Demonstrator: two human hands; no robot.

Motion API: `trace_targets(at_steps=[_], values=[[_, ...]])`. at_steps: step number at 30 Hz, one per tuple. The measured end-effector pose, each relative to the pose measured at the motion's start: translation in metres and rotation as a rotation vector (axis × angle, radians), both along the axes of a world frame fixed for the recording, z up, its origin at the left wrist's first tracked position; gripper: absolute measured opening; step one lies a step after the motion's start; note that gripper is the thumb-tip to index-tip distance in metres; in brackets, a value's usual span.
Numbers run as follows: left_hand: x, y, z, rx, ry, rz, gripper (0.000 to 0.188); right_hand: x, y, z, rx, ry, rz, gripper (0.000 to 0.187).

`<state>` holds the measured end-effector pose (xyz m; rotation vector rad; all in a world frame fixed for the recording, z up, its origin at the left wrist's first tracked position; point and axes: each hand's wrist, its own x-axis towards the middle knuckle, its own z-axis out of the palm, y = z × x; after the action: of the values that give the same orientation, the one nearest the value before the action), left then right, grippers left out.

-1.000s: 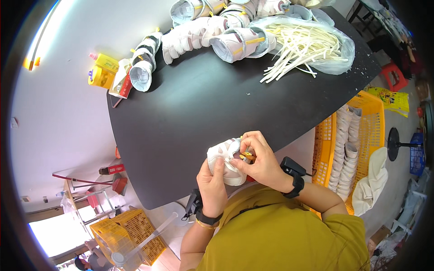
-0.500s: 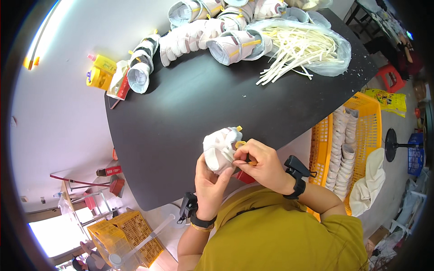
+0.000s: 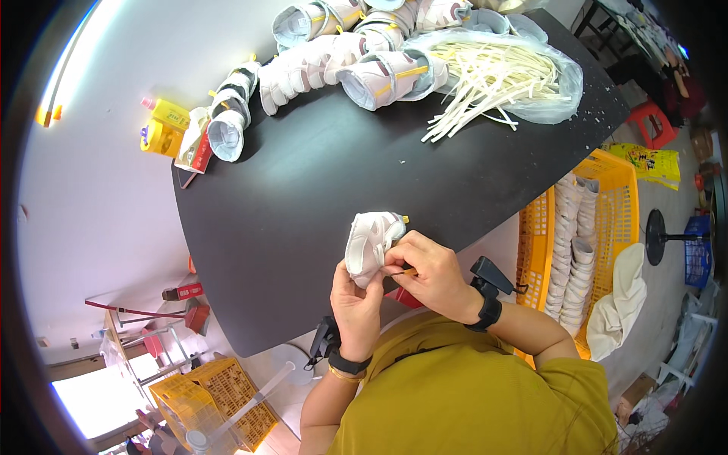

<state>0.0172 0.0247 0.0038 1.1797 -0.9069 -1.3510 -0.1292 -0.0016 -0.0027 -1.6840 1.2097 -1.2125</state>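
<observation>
Left hand (image 3: 356, 303) grips a small white-and-pink fabric shoe (image 3: 371, 244) over the black bench (image 3: 303, 174) — near edge. Right hand (image 3: 432, 274) fingers pinch a thin yellow strip (image 3: 406, 271) at the shoe.

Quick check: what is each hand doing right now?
Left hand: closed around a small white shoe, holding it up.
Right hand: fingers pinched on a thin yellow strip at the shoe.

shoe workshop: piled shoes (image 3: 356, 53), crates (image 3: 576, 250)
</observation>
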Motion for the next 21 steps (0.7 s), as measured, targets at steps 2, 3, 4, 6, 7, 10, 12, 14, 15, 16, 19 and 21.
trace_targets(at_steps=[2, 3, 4, 6, 7, 10, 12, 14, 15, 16, 19, 21], values=[[-0.003, -0.002, 0.002, -0.002, -0.004, 0.019, 0.033, -0.001, -0.001, 0.0, -0.099, 0.071, -0.002, 0.017], [-0.004, -0.002, 0.002, -0.006, -0.009, 0.038, 0.032, -0.001, -0.001, -0.002, -0.098, 0.07, -0.003, 0.017], [-0.004, -0.002, 0.001, -0.004, -0.009, 0.037, 0.032, 0.0, 0.0, -0.005, -0.118, 0.045, -0.017, 0.016], [-0.003, 0.0, -0.004, 0.011, -0.048, 0.03, 0.029, 0.003, 0.0, -0.006, -0.138, 0.017, -0.028, 0.016], [-0.002, 0.001, -0.005, 0.011, -0.05, 0.031, 0.029, 0.003, 0.001, -0.004, -0.122, 0.013, -0.042, 0.016], [0.0, 0.003, -0.006, -0.017, -0.136, -0.004, 0.025, 0.003, 0.0, 0.002, -0.134, 0.052, -0.046, 0.016], [-0.001, 0.004, 0.0, 0.003, -0.116, 0.021, 0.022, 0.002, -0.001, 0.005, -0.161, 0.094, -0.039, 0.016], [-0.001, 0.004, 0.002, -0.003, -0.112, 0.009, 0.023, 0.001, -0.004, 0.007, -0.197, 0.143, -0.015, 0.016], [-0.001, 0.003, 0.003, -0.01, -0.109, -0.002, 0.024, 0.0, -0.004, 0.006, -0.195, 0.143, -0.015, 0.016], [-0.001, 0.003, 0.001, -0.007, -0.109, -0.003, 0.024, 0.0, -0.005, 0.005, -0.191, 0.182, -0.002, 0.017], [0.0, 0.003, -0.003, 0.0, -0.105, -0.005, 0.025, 0.001, -0.004, 0.005, -0.165, 0.203, 0.006, 0.017], [-0.001, 0.002, -0.005, -0.031, -0.231, -0.018, 0.027, 0.0, -0.004, 0.006, -0.144, 0.188, 0.0, 0.018]])
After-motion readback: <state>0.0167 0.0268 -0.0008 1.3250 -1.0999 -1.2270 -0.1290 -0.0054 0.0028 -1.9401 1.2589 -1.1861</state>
